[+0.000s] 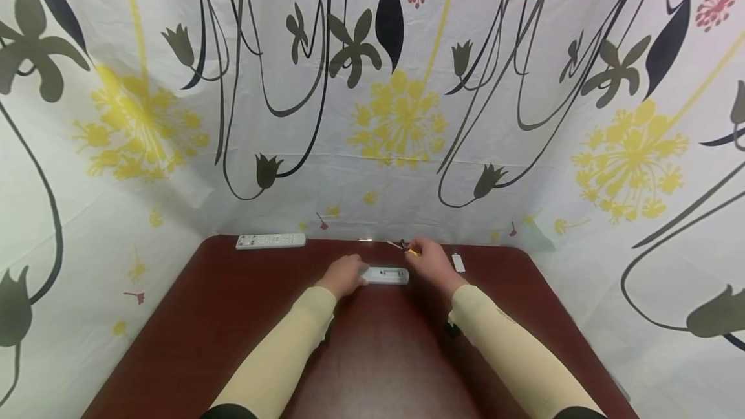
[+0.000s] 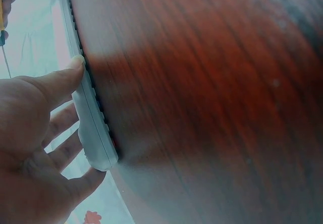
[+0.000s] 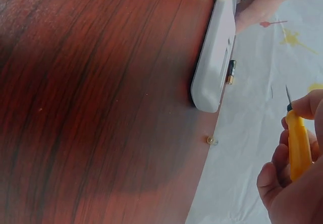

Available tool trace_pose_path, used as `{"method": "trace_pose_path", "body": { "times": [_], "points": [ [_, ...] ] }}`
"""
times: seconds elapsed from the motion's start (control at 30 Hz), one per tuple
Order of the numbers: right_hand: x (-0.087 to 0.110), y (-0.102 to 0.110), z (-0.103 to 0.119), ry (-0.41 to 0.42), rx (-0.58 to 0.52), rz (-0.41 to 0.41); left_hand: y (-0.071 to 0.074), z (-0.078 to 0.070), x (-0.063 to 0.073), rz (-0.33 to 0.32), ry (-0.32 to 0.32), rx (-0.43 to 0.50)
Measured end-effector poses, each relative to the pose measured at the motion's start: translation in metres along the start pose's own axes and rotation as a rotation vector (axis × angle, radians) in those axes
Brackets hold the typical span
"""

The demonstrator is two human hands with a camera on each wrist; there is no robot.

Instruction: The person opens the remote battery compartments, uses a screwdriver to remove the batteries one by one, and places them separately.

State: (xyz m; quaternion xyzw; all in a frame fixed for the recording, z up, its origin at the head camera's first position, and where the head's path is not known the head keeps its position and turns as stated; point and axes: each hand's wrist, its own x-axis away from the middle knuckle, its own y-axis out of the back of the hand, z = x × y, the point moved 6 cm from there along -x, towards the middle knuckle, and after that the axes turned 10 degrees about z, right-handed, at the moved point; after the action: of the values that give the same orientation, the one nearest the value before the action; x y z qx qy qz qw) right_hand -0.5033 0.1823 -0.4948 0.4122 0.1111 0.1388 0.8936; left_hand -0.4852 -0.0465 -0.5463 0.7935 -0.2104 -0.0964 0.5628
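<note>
A white remote control (image 1: 387, 275) lies buttons-down on the table, its battery compartment uncovered. My left hand (image 1: 345, 275) grips its left end, the thumb (image 2: 68, 80) along one long edge and fingers at the other side and the end. In my right hand (image 1: 431, 262) is a screwdriver with a yellow handle (image 3: 299, 148). Its thin metal shaft (image 3: 288, 94) points away from the palm, apart from the remote. Near the table's far edge is one battery (image 3: 230, 71), and another (image 3: 211, 141) lies farther along that edge.
A small white battery cover (image 1: 458, 262) lies right of the right hand. At the back left is a second white remote (image 1: 270, 241). A flower-printed curtain (image 1: 372, 199) stands right behind the dark red table (image 1: 372, 354).
</note>
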Motion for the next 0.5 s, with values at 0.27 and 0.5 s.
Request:
{"method": "trace_pose_path", "body": {
  "times": [0.27, 0.5],
  "points": [
    [0.0013, -0.0002, 0.0011, -0.010, 0.016, 0.010, -0.0010, 0.0011, -0.0013, 0.001, -0.001, 0.012],
    [0.0034, -0.0021, -0.0005, -0.060, 0.066, 0.009, -0.0017, 0.0025, -0.0028, -0.003, -0.002, -0.004]
  ]
}}
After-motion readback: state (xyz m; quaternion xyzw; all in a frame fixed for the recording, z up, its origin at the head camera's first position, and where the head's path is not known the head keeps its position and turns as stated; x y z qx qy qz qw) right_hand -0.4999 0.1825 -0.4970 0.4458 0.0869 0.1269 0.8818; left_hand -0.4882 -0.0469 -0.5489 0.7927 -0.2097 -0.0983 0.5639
